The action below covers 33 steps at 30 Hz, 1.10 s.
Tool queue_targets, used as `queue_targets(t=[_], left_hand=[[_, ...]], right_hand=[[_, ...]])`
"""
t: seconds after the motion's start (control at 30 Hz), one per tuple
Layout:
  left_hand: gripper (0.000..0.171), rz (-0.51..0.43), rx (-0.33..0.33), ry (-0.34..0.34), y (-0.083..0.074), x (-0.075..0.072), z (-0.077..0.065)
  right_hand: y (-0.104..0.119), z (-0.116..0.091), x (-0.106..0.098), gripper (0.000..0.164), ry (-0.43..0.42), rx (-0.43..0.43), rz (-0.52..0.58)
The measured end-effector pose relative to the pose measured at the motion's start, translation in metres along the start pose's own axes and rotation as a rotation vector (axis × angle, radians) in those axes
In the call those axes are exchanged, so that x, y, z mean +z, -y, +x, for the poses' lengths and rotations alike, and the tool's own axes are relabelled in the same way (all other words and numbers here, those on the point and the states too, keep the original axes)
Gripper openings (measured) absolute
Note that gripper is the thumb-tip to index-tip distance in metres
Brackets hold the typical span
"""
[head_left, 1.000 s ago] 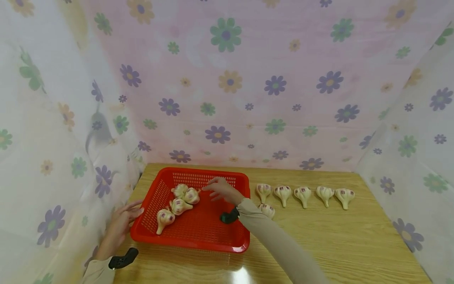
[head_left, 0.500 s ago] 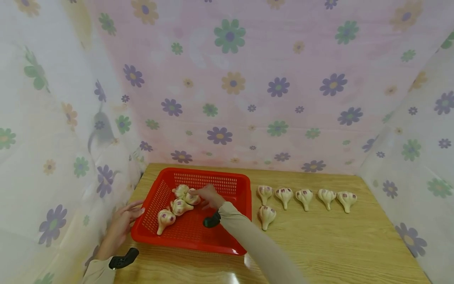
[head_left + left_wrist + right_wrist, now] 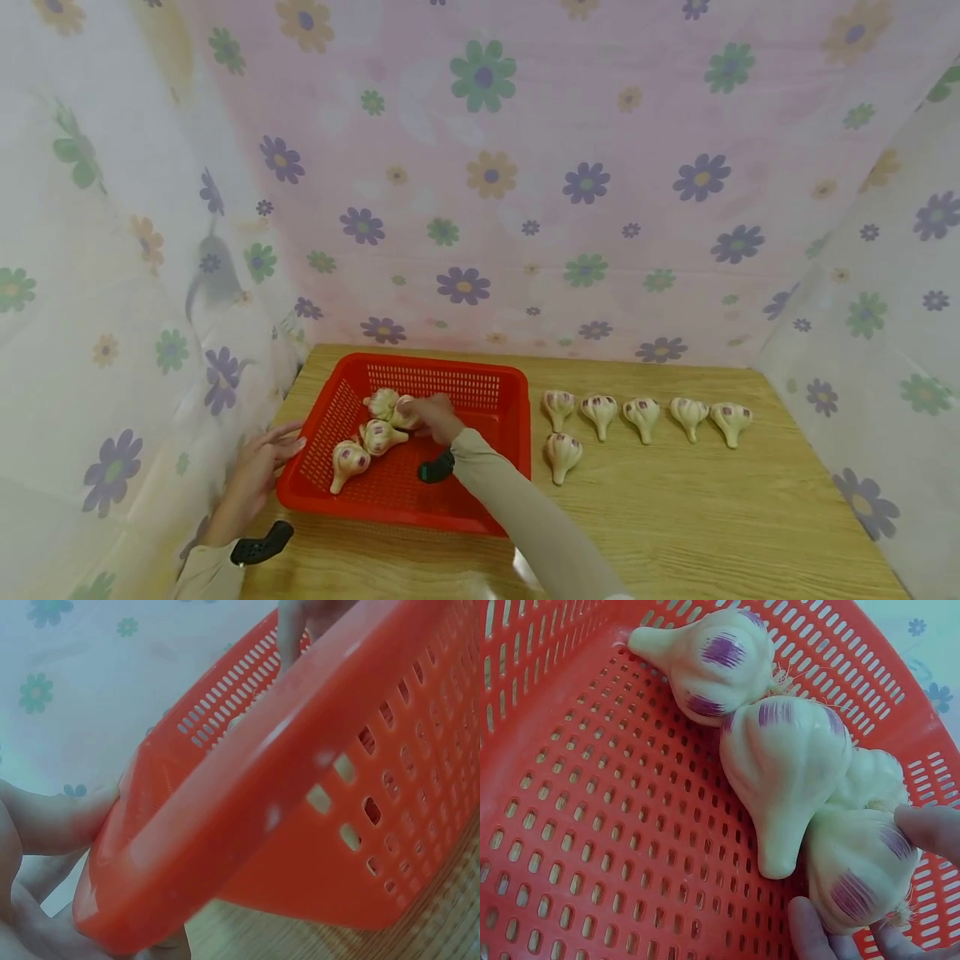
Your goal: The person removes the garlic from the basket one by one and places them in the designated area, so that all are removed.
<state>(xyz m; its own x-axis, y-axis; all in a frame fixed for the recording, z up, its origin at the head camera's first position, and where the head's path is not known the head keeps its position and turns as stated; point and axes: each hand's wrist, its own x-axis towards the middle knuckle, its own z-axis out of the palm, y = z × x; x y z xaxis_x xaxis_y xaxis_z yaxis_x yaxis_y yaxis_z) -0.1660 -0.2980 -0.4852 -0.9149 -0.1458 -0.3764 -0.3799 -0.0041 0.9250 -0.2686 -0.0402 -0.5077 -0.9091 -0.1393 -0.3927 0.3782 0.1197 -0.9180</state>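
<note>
A red perforated plastic basket [image 3: 397, 515] stands on the left of the table. My left hand [image 3: 258, 467] grips its left rim; in the left wrist view the thumb [image 3: 71, 817] lies on one side of the rim and fingers show beneath. Inside the basket my right hand [image 3: 438, 419] holds a white garlic bulb with purple patches [image 3: 859, 874], fingers and thumb at opposite sides. Touching it are a stem-forward garlic bulb [image 3: 787, 750] and a partly hidden one [image 3: 874, 776]. Another garlic bulb [image 3: 720, 660] lies nearer the basket's left corner.
Right of the basket, several garlic bulbs [image 3: 642, 419] lie in a row on the wooden table [image 3: 712, 517], stems toward me. One more garlic bulb [image 3: 563, 457] sits in front of the row's left end. A flowered curtain [image 3: 525, 200] encloses the back and sides.
My right hand has moved left and down inside the basket, from hovering beside the bulbs to holding the rightmost one. My left hand has stayed at the rim.
</note>
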Motion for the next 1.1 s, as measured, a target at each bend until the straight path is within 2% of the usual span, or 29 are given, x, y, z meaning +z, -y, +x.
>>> queue_targets(t=[0.1, 0.23, 0.4, 0.63, 0.93, 1.1], left_hand=[[0.058, 0.006, 0.005, 0.009, -0.001, 0.002, 0.003], [0.057, 0.005, 0.02, 0.012, -0.002, 0.004, 0.005], [0.057, 0.005, 0.019, 0.013, -0.002, 0.002, 0.003], [0.058, -0.008, 0.02, 0.021, -0.003, 0.0, 0.003], [0.056, -0.016, 0.039, 0.046, -0.002, -0.002, 0.003], [0.059, 0.008, 0.008, 0.043, 0.001, -0.004, 0.001]], right_hand=[[0.001, 0.002, -0.004, 0.019, -0.013, 0.005, 0.052], [0.007, 0.002, -0.01, 0.016, -0.019, 0.005, 0.107], [0.013, -0.001, -0.016, 0.036, 0.003, -0.007, 0.137], [0.024, -0.007, -0.031, 0.02, 0.069, -0.043, 0.147], [0.038, -0.02, -0.049, 0.022, 0.125, -0.068, 0.154], [0.043, -0.029, -0.056, 0.021, 0.144, -0.089, 0.122]])
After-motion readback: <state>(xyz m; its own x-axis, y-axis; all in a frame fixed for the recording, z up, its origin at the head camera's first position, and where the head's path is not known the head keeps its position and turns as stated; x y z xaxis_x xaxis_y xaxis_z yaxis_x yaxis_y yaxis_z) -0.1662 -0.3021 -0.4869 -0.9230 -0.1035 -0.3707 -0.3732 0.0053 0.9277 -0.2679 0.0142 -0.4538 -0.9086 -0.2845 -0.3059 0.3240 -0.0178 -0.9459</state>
